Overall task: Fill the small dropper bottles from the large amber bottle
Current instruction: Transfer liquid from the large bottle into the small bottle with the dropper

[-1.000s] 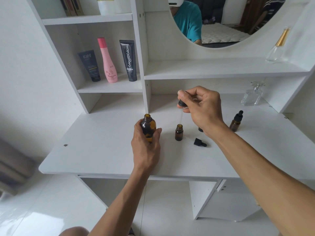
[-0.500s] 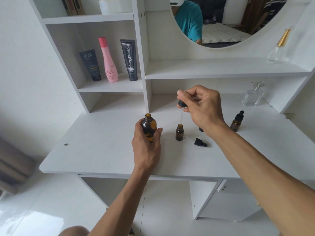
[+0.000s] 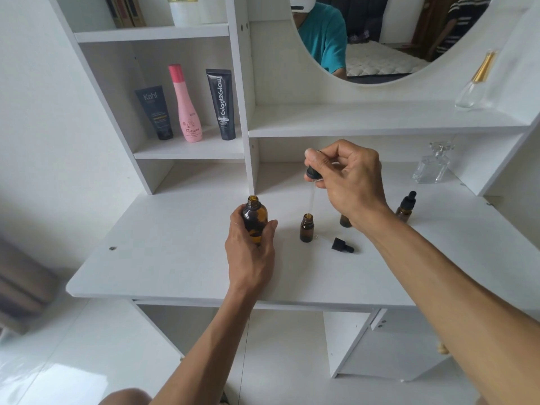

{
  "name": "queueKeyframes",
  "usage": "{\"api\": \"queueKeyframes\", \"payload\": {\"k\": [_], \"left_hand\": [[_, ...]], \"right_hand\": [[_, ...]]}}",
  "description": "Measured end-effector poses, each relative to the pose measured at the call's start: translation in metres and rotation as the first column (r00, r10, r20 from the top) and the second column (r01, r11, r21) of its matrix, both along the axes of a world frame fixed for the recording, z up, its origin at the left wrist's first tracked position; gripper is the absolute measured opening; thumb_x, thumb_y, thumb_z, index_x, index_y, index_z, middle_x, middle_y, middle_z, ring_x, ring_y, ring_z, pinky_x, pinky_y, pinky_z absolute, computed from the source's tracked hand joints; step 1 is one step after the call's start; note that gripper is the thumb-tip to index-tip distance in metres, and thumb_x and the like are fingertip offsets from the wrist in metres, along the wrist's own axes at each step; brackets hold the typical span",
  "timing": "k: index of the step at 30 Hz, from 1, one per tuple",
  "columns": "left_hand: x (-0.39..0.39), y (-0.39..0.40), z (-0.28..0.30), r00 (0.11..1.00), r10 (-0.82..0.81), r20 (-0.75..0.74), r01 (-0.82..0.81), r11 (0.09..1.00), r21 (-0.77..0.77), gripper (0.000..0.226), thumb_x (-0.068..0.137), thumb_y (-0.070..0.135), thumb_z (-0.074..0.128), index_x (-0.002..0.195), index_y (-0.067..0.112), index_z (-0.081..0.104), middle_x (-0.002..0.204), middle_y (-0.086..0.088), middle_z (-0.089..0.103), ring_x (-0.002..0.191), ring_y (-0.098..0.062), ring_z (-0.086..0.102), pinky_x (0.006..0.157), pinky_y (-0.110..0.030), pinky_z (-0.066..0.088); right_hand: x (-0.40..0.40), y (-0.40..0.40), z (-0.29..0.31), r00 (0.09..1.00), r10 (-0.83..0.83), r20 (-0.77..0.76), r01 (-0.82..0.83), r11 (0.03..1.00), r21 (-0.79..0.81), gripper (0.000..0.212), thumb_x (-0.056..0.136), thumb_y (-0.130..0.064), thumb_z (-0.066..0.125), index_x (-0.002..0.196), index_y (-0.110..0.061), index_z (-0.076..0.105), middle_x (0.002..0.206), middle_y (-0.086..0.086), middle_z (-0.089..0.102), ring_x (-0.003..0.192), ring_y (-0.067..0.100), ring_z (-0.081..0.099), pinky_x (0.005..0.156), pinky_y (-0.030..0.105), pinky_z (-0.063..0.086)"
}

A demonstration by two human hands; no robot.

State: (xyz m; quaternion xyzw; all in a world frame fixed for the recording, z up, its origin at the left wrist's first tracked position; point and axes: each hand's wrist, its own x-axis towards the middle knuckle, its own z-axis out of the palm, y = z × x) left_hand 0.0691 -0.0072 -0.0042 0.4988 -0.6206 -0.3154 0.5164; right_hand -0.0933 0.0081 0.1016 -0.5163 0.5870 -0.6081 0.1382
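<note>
I look down at a white table point(image 3: 175, 258) with shelves behind it. My right hand point(image 3: 347, 179) is raised above the table, its thumb and fingers pinching the black rubber bulb of a clear glass dropper pipette point(image 3: 312, 191). The pipette hangs nearly upright, long axis vertical, tip pointing down. Directly below that tip, almost touching it, stands a small open amber glass dropper bottle point(image 3: 306, 228), upright, mouth facing up. So the target lies straight beneath my right hand, and this hand is the nearer one.

My left hand point(image 3: 251, 247) is curled around a large amber glass bottle point(image 3: 254, 217), which stands upright and uncapped on the table, just left of the small bottle but apart from it.

A loose black dropper cap point(image 3: 342, 245) lies on its side to the right of the small bottle. Further right stands a capped small amber bottle point(image 3: 406, 207); another small bottle is mostly hidden behind my right wrist.

I judge the next move as squeezing the bulb with the pipette kept vertical.
</note>
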Motion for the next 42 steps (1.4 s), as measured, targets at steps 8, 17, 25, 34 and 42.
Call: {"api": "queueKeyframes", "payload": {"k": [8,17,25,34,42], "left_hand": [[-0.001,0.002,0.002,1.0,0.001,-0.003,-0.001,1.0,-0.009,0.04,0.09,0.019,0.07,0.118,0.031,0.044,0.092,0.024,0.059,0.084,0.021,0.053,0.07,0.0,0.036],[-0.001,0.0,0.001,1.0,0.012,0.009,-0.012,1.0,-0.003,0.04,0.09,0.022,0.07,0.115,0.036,0.042,0.093,0.024,0.06,0.085,0.018,0.055,0.072,-0.001,0.037],[-0.001,-0.001,-0.001,1.0,0.004,-0.005,-0.004,1.0,0.006,0.041,0.09,0.022,0.07,0.122,0.03,0.046,0.095,0.023,0.061,0.086,0.016,0.056,0.072,-0.001,0.038],[0.0,-0.002,-0.002,1.0,-0.002,-0.006,0.002,1.0,0.015,0.041,0.09,0.024,0.07,0.122,0.03,0.046,0.098,0.02,0.062,0.089,0.014,0.056,0.073,-0.002,0.039],[0.0,0.0,0.0,1.0,-0.007,-0.02,0.007,1.0,0.011,0.042,0.09,0.022,0.07,0.124,0.027,0.047,0.094,0.024,0.059,0.085,0.017,0.055,0.072,0.0,0.037]], "right_hand": [[-0.001,0.0,-0.001,1.0,-0.001,0.004,0.001,1.0,-0.005,0.024,0.091,-0.03,0.073,0.076,-0.011,0.069,0.075,0.001,0.075,0.067,0.014,0.075,0.074,0.047,0.061],[-0.002,-0.002,-0.004,1.0,-0.009,0.025,0.009,1.0,-0.003,0.025,0.09,-0.03,0.073,0.074,-0.012,0.068,0.074,0.001,0.075,0.067,0.015,0.075,0.076,0.048,0.061],[0.0,-0.001,0.002,0.998,-0.018,0.059,0.02,1.0,-0.024,0.026,0.09,-0.03,0.073,0.075,-0.01,0.068,0.074,0.001,0.075,0.069,0.015,0.075,0.074,0.046,0.061],[0.045,-0.005,0.041,0.947,0.178,0.269,-0.136,0.976,-0.168,0.016,0.09,-0.021,0.074,0.082,-0.009,0.068,0.084,0.014,0.074,0.071,0.021,0.076,0.061,0.025,0.058],[0.068,-0.015,0.041,0.938,0.256,0.234,-0.221,0.961,-0.163,0.016,0.089,-0.021,0.075,0.076,-0.018,0.066,0.078,0.011,0.075,0.071,0.023,0.076,0.062,0.03,0.06]]}}
